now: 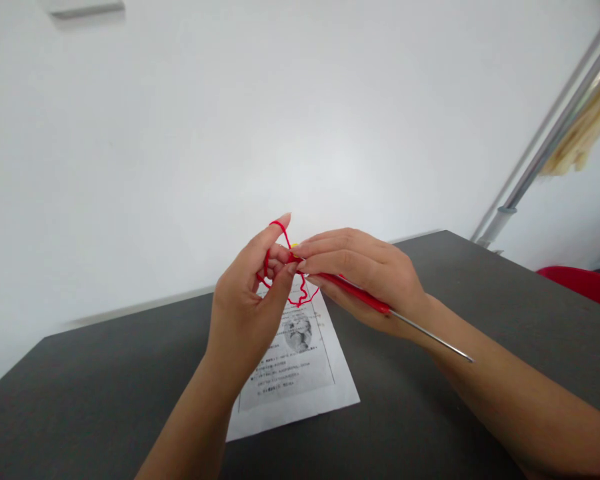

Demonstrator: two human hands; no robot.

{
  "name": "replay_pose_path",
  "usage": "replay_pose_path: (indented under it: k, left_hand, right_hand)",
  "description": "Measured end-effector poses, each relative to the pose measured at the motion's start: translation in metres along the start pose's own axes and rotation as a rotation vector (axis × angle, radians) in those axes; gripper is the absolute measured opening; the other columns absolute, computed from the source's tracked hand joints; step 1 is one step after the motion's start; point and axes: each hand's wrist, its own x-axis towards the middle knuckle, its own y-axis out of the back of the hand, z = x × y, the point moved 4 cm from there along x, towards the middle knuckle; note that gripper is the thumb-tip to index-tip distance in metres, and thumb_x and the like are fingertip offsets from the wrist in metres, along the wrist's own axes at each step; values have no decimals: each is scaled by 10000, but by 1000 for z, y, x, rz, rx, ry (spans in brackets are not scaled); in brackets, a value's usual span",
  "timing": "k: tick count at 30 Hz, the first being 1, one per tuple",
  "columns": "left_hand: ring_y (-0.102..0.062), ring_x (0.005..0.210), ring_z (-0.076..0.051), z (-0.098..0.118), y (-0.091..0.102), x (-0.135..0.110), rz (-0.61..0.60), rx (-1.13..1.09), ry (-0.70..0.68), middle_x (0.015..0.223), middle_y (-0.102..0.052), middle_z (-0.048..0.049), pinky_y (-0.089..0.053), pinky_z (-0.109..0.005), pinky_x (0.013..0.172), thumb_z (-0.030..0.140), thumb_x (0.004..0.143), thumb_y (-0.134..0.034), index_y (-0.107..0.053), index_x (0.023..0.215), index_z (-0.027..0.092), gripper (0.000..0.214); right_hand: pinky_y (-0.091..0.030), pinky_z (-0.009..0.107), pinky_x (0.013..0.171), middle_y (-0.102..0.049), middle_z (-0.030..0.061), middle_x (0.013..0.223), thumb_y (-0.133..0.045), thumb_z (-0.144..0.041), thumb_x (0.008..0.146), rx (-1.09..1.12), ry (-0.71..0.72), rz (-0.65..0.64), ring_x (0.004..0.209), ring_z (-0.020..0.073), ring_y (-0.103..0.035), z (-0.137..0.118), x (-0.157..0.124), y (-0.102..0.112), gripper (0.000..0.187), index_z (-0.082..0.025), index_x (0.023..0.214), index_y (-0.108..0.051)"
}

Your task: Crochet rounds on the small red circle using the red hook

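My left hand (pixel 250 293) is raised over the dark table (pixel 105 393), with red yarn (pixel 307 295) looped over its index finger and pinched between thumb and middle finger. My right hand (pixel 365 273) meets it fingertip to fingertip and grips a crochet hook (pixel 380 307) with a red handle. The hook's bare metal end sticks out behind the wrist. A loose loop of the yarn hangs below the fingers. A small yellow bit shows at the fingertips; I cannot make out what it is.
A printed white sheet of paper (pixel 300 380) lies on the table under my hands. A slanted metal pole (pixel 545 153) with pale fringe stands at the far right, and a red seat edge (pixel 585 283) is beyond the table's right side. A white wall is behind.
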Motion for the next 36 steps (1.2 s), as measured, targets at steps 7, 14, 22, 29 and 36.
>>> replay_pose_path:
  k: [7, 14, 22, 29, 36]
  left_hand:
    - [-531, 558, -98, -9, -5, 4, 16, -371, 290, 656, -632, 30, -456, -217, 529, 286, 831, -728, -742, 1121, 214, 299]
    - [-530, 527, -68, -19, -4, 7, 63, -618, 515, 629, -642, 15, -427, -171, 494, 196, 663, -814, -764, 891, 154, 237]
    - [-451, 494, -64, -18, 37, 22, 367, -595, 355, 546, -501, 47, -400, -164, 436, 94, 717, -723, -753, 815, 181, 134]
    - [-438, 469, -64, -19, 45, 24, 443, -696, 341, 538, -519, 22, -406, -147, 425, 81, 839, -616, -736, 786, 167, 157]
    - [-468, 444, -57, -19, 46, 26, 450, -742, 307, 529, -538, 19, -413, -126, 427, 78, 875, -600, -736, 801, 147, 170]
  right_hand:
    - [-583, 342, 924, -757, 79, 1077, -611, -164, 965, 133, -92, 54, 1049, 181, -696, 5, -3, -5, 135, -212, 1077, -670]
    - [-555, 338, 936, -717, 82, 1114, -625, -142, 940, 212, -126, 23, 1086, 174, -654, 4, -7, -17, 194, -197, 1126, -629]
    - [-555, 292, 774, -696, 84, 1104, -394, -1, 880, -102, -760, -543, 906, 157, -674, 48, -28, -38, 325, -149, 1111, -570]
    - [-581, 410, 862, -695, 85, 1099, -632, -289, 966, -315, -874, -951, 974, 210, -688, 72, -79, -94, 211, -128, 1099, -659]
    - [-559, 473, 940, -612, 110, 1305, -631, -350, 969, -404, -911, -925, 1127, 257, -640, 75, -101, -120, 362, -165, 1277, -589]
